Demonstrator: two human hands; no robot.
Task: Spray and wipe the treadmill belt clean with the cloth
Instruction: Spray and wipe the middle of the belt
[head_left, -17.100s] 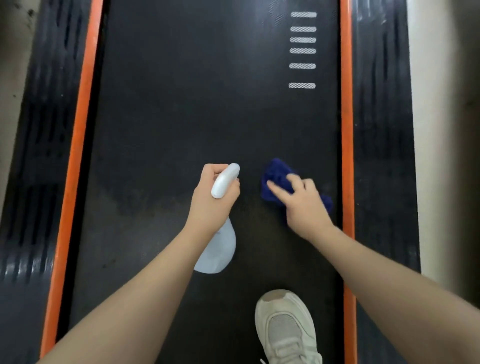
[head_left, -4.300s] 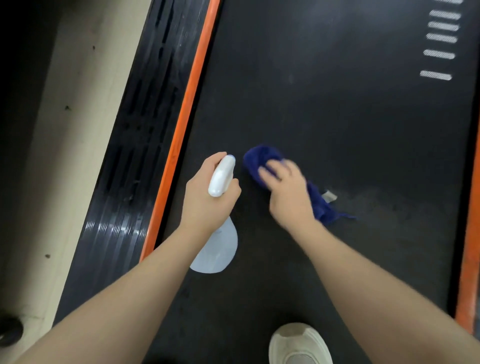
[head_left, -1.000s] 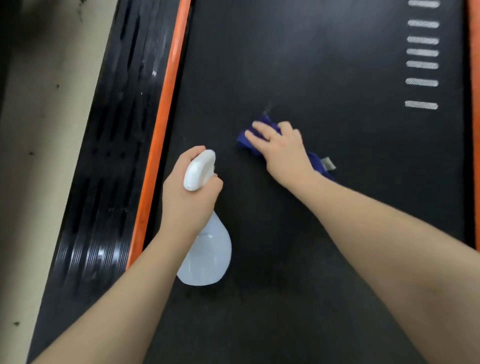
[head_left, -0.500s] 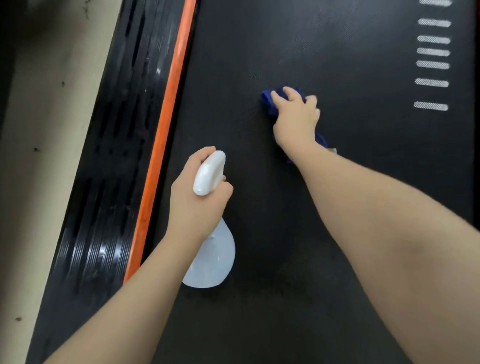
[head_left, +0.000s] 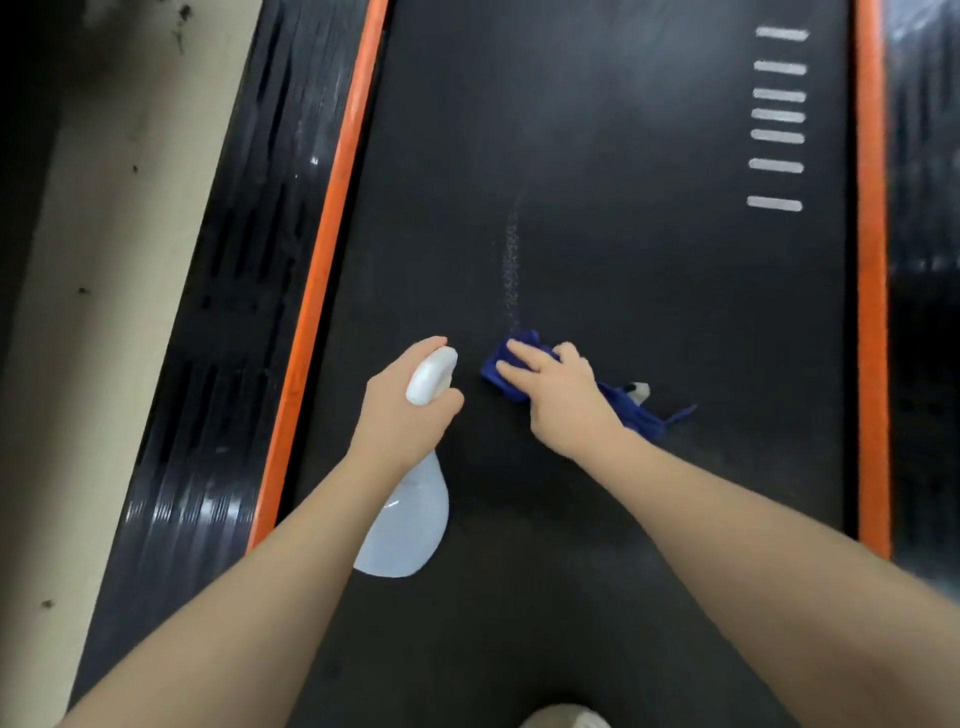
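The black treadmill belt (head_left: 597, 156) fills the head view. My left hand (head_left: 405, 410) grips the neck of a white spray bottle (head_left: 410, 514), its nozzle head pointing away from me above the belt. Just to its right, my right hand (head_left: 561, 395) presses a dark blue cloth (head_left: 628, 410) flat on the belt with straight fingers. A thin pale streak (head_left: 511, 270) runs up the belt from the cloth's far edge.
Orange strips (head_left: 332, 218) border the belt on both sides, with black ribbed side rails (head_left: 228, 291) beyond them. Beige floor (head_left: 104, 312) lies to the left. White dash marks (head_left: 776, 117) sit at the belt's far right. A white shoe tip (head_left: 563, 718) shows at the bottom edge.
My right hand has pulled the cloth back toward me from farther up the belt, leaving a pale streak. The left hand holds the bottle in much the same place.
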